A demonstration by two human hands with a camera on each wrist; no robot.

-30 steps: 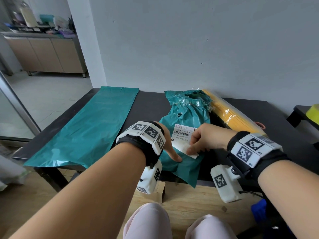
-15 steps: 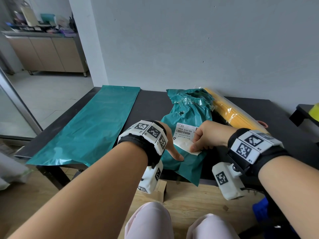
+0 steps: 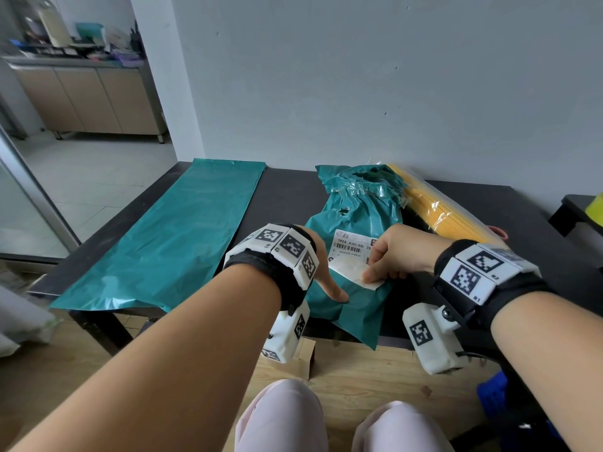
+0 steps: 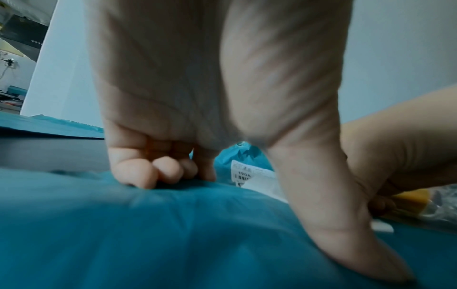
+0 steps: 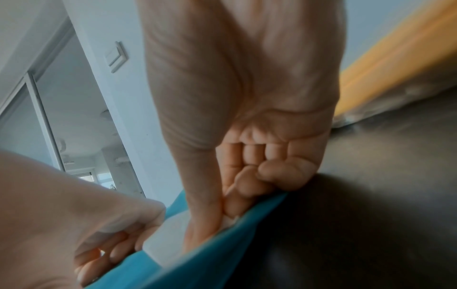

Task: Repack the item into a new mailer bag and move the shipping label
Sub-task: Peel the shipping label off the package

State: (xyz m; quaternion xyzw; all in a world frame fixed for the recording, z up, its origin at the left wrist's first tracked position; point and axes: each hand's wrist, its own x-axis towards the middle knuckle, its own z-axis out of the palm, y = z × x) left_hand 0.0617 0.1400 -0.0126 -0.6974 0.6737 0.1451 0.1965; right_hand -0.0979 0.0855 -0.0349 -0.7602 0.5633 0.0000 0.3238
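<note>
The torn old teal mailer bag [image 3: 359, 210] lies at the table's middle, its near end hanging over the front edge. A white shipping label [image 3: 349, 246] is stuck on it, with its near part peeled up. My right hand [image 3: 375, 276] pinches that lifted near edge between thumb and forefinger [image 5: 228, 205]. My left hand [image 3: 326, 278] holds the bag down just left of the label, with curled fingertips [image 4: 146, 174] and an outstretched thumb [image 4: 346, 234] pressing on it. The new teal mailer bag [image 3: 176, 230] lies flat at the left. A long yellow item [image 3: 437, 210] in clear wrap lies to the right of the old bag.
The black table [image 3: 287, 197] stands against a grey wall. A second dark surface with a yellow-green object [image 3: 595, 207] is at the far right. Below the front edge are a wooden floor, a cardboard piece [image 3: 305, 360] and my knees.
My right hand has drawn the label's near edge a little farther up off the old bag. The left hand has kept pressing in the same spot.
</note>
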